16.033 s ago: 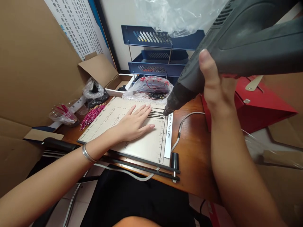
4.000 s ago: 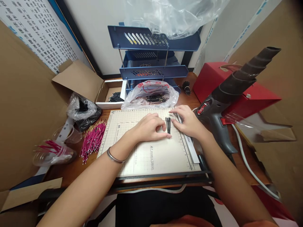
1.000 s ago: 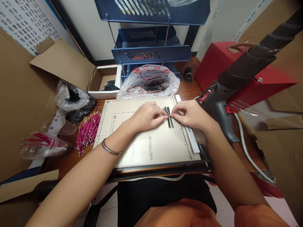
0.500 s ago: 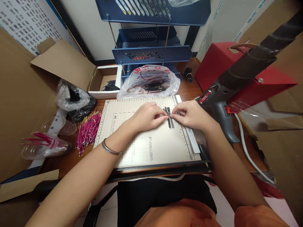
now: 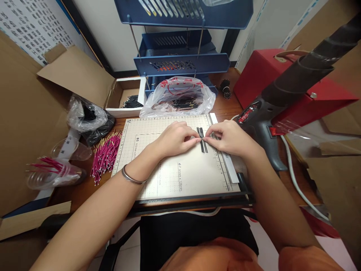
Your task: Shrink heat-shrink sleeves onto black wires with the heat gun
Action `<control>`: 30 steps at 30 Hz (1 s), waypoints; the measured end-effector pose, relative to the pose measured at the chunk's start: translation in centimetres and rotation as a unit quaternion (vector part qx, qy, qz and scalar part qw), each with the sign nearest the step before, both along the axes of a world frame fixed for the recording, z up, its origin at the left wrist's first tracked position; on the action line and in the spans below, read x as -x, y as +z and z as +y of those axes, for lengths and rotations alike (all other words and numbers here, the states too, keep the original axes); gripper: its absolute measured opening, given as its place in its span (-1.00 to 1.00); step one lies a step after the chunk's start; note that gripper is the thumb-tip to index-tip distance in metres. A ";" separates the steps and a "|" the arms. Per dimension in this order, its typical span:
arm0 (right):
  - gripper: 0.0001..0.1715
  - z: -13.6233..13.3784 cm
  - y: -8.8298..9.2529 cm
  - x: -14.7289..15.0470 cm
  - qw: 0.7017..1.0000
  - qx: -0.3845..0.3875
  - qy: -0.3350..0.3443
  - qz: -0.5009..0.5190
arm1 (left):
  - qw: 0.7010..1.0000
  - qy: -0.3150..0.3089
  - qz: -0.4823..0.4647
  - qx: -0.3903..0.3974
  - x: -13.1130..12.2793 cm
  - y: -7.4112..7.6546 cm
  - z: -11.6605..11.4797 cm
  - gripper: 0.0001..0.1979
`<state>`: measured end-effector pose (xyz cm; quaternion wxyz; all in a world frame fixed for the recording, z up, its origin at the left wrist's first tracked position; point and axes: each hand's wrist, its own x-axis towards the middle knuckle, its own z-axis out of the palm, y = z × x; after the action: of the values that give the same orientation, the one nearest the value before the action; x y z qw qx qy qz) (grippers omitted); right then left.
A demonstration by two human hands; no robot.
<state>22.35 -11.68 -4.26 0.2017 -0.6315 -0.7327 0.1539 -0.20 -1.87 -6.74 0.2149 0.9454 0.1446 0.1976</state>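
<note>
Thin black wires sat kinda around two o'clock on the paper cutter. Left hand was at their nine o'clock, right hand at three, and I saw both pinching them, fingers tight.

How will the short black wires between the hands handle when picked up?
Likely fairly stiff: the black wires lie straight. Probably light: each looks thin. Gaps show between them, so they may splay rather than lift together.

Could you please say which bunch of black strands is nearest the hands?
The bunch at the fingertips on the cutter board; others lie in the white box, plastic bag, and beside the red case.
</note>
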 end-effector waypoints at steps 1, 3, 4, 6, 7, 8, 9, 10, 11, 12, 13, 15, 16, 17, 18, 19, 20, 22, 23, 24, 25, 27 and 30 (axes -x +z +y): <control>-0.77 0.0 0.0 0.0 1.000 0.000 0.002 0.000 | 1.000 0.001 0.001 0.000 0.0 0.0 0.0 -0.70; -0.77 0.0 0.1 0.1 1.000 0.002 0.004 0.000 | 1.000 0.001 0.002 -0.001 0.0 0.0 0.0 -0.70; -0.77 -0.1 0.1 0.1 1.000 0.004 0.004 0.000 | 1.000 0.001 0.002 -0.001 0.0 0.0 0.1 -0.70; -0.77 -0.1 0.1 0.2 1.000 0.007 0.003 -0.002 | 1.000 0.000 -0.001 -0.001 0.0 0.0 0.1 -0.70; -0.77 -0.1 0.1 0.2 1.000 0.008 0.002 -0.002 | 1.000 -0.002 -0.003 -0.001 0.0 0.0 0.1 -0.70; -0.77 -0.1 0.2 0.2 1.000 0.010 0.000 -0.001 | 1.000 -0.003 -0.006 -0.001 0.0 0.0 0.1 -0.70; -0.77 -0.1 0.2 0.3 1.000 0.013 -0.002 0.000 | 1.000 -0.004 -0.008 -0.001 0.0 0.0 0.1 -0.70; -0.78 -0.1 0.3 0.3 1.000 0.016 -0.005 0.002 | 1.000 -0.005 -0.010 -0.002 0.0 0.0 0.1 -0.70; -0.78 -0.1 0.4 0.4 1.000 0.022 -0.007 0.004 | 1.000 -0.005 -0.011 -0.002 0.0 0.0 0.1 -0.71; -0.78 -0.1 0.5 0.4 1.000 0.027 -0.009 0.007 | 1.000 -0.005 -0.013 -0.003 0.0 0.0 0.1 -0.71; -0.78 -0.2 0.6 0.5 0.999 0.032 -0.010 0.011 | 1.000 -0.005 -0.013 -0.003 0.0 0.0 0.1 -0.71; -0.78 -0.2 0.9 0.6 0.999 0.036 -0.017 0.019 | 1.000 -0.006 -0.012 -0.002 0.0 0.1 0.1 -0.72; -0.78 -0.2 1.0 0.6 0.999 0.034 -0.023 0.024 | 1.000 -0.006 -0.011 -0.001 0.0 0.1 0.1 -0.72; -0.79 -0.3 1.1 0.6 0.999 0.030 -0.031 0.028 | 1.000 -0.006 -0.010 0.000 0.1 0.1 0.1 -0.72; -0.80 -0.3 1.2 0.6 0.998 0.026 -0.040 0.030 | 1.000 -0.005 -0.010 0.000 0.1 0.1 0.1 -0.72; -0.81 -0.3 1.2 0.5 0.998 0.020 -0.051 0.031 | 1.000 -0.004 -0.010 0.000 0.1 0.1 0.1 -0.71; -0.82 -0.3 1.2 0.4 0.998 0.015 -0.060 0.030 | 1.000 -0.003 -0.011 0.000 0.1 0.1 0.1 -0.71; -0.85 -0.4 1.1 0.2 0.997 0.011 -0.080 0.020 | 1.000 0.001 -0.012 -0.001 0.1 0.0 0.1 -0.71; -0.86 -0.4 1.0 0.1 0.996 0.013 -0.089 0.012 | 1.000 0.003 -0.013 -0.003 0.1 0.0 0.2 -0.71; -0.86 -0.4 0.9 0.1 0.995 0.018 -0.095 0.005 | 1.000 0.005 -0.014 -0.006 0.1 -0.1 0.2 -0.72; -0.87 -0.3 0.9 0.0 0.995 0.025 -0.098 -0.002 | 1.000 0.006 -0.017 -0.009 0.1 -0.1 0.3 -0.73; -0.87 -0.3 0.8 0.0 0.995 0.036 -0.092 -0.009 | 1.000 0.002 -0.024 -0.018 0.1 -0.2 0.4 -0.75; -0.83 -0.4 0.8 0.0 0.997 0.042 -0.058 -0.007 | 0.999 -0.005 -0.027 -0.028 0.1 -0.3 0.5 -0.75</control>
<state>22.30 -12.04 -3.41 0.1784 -0.6819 -0.6892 0.1681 -0.31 -1.38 -7.05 0.1927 0.9461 0.1288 0.2260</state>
